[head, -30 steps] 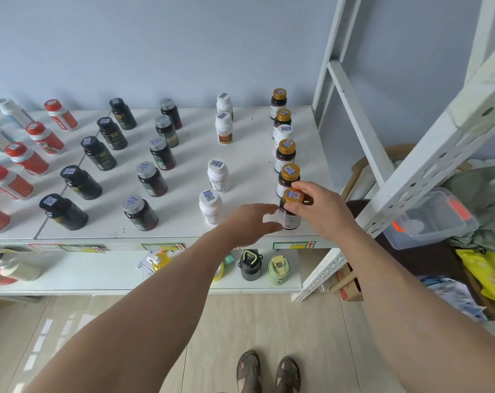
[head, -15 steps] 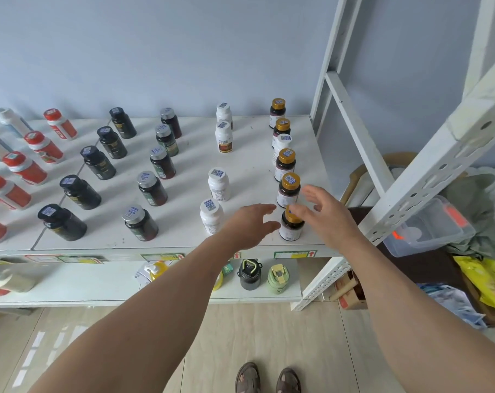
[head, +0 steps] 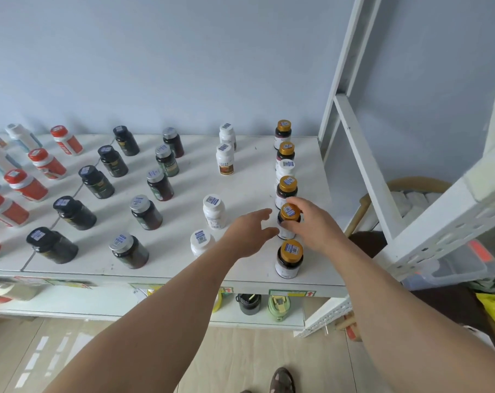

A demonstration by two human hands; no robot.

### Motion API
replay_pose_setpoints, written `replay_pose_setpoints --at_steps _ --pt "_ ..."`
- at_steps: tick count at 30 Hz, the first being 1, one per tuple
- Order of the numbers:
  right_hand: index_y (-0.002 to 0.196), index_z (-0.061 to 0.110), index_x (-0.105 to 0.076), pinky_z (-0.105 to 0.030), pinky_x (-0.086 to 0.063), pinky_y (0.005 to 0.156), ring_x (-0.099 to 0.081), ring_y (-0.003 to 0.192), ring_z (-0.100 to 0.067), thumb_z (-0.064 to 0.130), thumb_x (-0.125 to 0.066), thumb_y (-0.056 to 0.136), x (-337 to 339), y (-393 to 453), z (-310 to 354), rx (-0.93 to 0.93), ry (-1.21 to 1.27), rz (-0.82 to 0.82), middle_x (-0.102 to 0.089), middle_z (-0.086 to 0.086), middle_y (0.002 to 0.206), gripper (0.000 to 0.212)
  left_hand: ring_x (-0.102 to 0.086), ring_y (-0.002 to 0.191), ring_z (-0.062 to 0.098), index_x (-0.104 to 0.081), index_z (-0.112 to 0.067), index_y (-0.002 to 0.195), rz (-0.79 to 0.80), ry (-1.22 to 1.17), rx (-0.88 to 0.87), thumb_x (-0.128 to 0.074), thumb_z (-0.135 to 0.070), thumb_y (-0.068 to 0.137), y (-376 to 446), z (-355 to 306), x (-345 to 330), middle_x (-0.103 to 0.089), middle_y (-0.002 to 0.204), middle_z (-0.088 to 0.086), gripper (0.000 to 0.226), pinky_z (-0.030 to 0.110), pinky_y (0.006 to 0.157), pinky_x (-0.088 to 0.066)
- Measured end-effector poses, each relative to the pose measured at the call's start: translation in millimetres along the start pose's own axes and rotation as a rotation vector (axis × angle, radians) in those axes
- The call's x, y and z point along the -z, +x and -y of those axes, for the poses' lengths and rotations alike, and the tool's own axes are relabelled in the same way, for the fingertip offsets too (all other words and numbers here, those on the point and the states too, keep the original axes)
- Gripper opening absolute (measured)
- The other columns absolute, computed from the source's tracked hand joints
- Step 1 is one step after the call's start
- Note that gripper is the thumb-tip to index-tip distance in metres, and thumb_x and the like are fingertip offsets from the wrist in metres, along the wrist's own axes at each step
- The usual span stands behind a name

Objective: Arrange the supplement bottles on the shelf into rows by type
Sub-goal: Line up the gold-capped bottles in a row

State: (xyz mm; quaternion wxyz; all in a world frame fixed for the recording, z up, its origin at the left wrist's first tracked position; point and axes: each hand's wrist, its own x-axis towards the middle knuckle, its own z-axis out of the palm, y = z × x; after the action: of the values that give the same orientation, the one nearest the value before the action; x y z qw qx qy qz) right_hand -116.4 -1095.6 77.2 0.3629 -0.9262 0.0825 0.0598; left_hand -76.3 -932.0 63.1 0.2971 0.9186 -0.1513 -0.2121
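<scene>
A: Why does the shelf look so orderly?

B: Bottles stand upright in columns by type: red-capped ones at far left, then black, silver-capped, white, and gold-capped along the right edge, each cap stickered.

A: And the odd one out?

B: A white bottle sits inside the gold column, third from the back, so that row isn't sorted.

A: The hands?

B: The right hand curls its grip round a gold-capped bottle, second from the front, probably to shift it. The left hand hovers beside it, fingers spread, holding nothing; whether a fingertip touches is unclear.
</scene>
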Motion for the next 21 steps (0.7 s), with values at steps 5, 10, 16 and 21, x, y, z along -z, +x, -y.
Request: replay_pose_setpoints --at_steps 5,10,16,21 --pt "0.118 0.026 -0.059 -0.03 -0.049 0.081 -0.06 0.094 -0.017 0.04 -0.072 0.081 10.4 10.6 3.9 0.035 -0.002 -0.023 -0.066 0.004 0.104 0.042 -0.052 0.124 0.014 -0.053 -0.032 0.136 0.103 -0.007 -0.056 -0.062 -0.039 0.092 12.0 -7.9 8.4 -0.059 0.133 -0.005 0.045 0.028 0.099 -0.039" --pt "0.105 0.023 -0.064 -0.033 -0.052 0.078 -0.061 0.087 -0.016 0.05 -0.072 0.078 20.8 13.5 15.8 0.016 0.005 -0.063 -0.066 0.005 0.094 0.038 -0.057 0.114 0.015 -0.06 -0.026 0.127 0.257 0.004 -0.1 -0.063 -0.034 0.092 18.0 -18.4 33.9 -0.066 0.122 -0.006 0.035 0.03 0.098 -0.043" --pt "0.119 0.021 -0.062 -0.023 -0.043 0.072 -0.058 0.091 -0.016 0.056 -0.064 0.082 26.2 16.8 24.5 -0.015 0.009 -0.106 -0.064 0.002 0.106 0.051 -0.057 0.118 0.013 -0.059 -0.026 0.131 0.334 -0.105 -0.079 -0.067 -0.033 0.09 26.6 -16.2 51.3 -0.065 0.125 -0.009 0.043 0.037 0.108 -0.04" --pt "0.118 0.021 -0.062 -0.02 -0.04 0.066 -0.057 0.091 -0.014 0.053 -0.063 0.085 27.1 16.0 28.0 -0.023 0.021 -0.12 -0.064 0.003 0.105 0.046 -0.052 0.123 0.016 -0.055 -0.028 0.135 0.371 -0.118 -0.066 -0.064 -0.035 0.092 28.6 -16.5 54.7 -0.06 0.132 -0.006 0.045 0.038 0.109 -0.037"
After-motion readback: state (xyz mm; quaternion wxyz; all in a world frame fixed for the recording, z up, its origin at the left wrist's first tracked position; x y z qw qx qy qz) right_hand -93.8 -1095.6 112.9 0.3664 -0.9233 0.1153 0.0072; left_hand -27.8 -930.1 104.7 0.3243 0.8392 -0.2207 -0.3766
